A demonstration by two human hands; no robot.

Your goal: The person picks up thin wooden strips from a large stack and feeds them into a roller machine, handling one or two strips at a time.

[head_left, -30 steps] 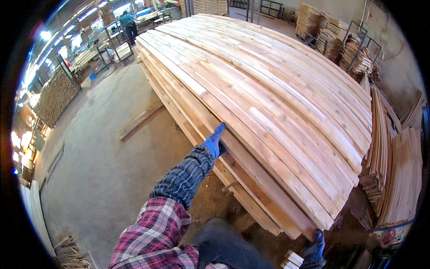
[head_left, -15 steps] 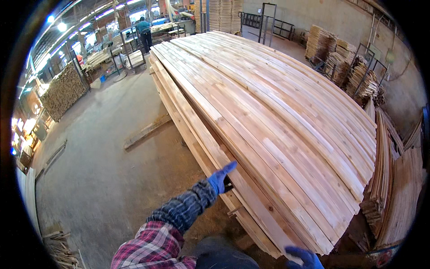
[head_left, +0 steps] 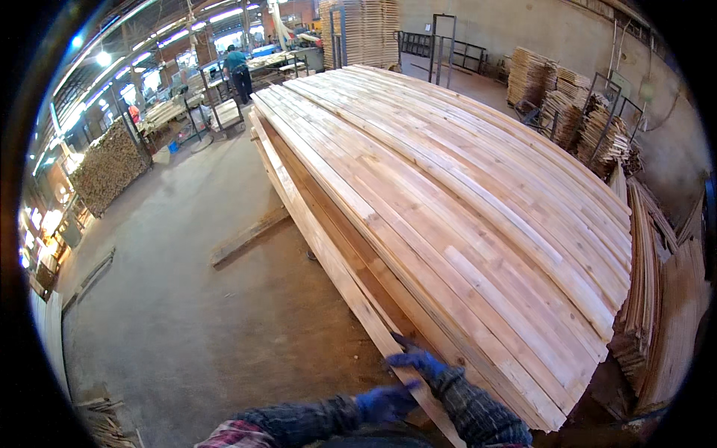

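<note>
A long, narrow wooden board point(head_left: 328, 257) runs along the left side of a big stack of boards point(head_left: 463, 216), turned partly on its side, with a gap between it and the top layer. Both my hands wear blue gloves and are at its near end. From the right, my right hand point(head_left: 420, 361) reaches across and grips it, fingers over its face. Lower and to the left, my left hand point(head_left: 388, 402) closes on its outer side; some of those fingers are hard to make out. The board's nearest tip runs down past my hands to the lower edge.
A timber beam point(head_left: 250, 235) juts out on the floor at the left of the stack. Thin boards point(head_left: 635, 299) lean at the right. Further piles point(head_left: 534, 78) and metal racks point(head_left: 442, 48) stand at the back. Another person point(head_left: 237, 72) works far off at the left.
The edge board has shifted left and tipped, opening a gap beside the top layer. My left hand has drawn back toward me; my right hand has come in from the lower right onto the board.
</note>
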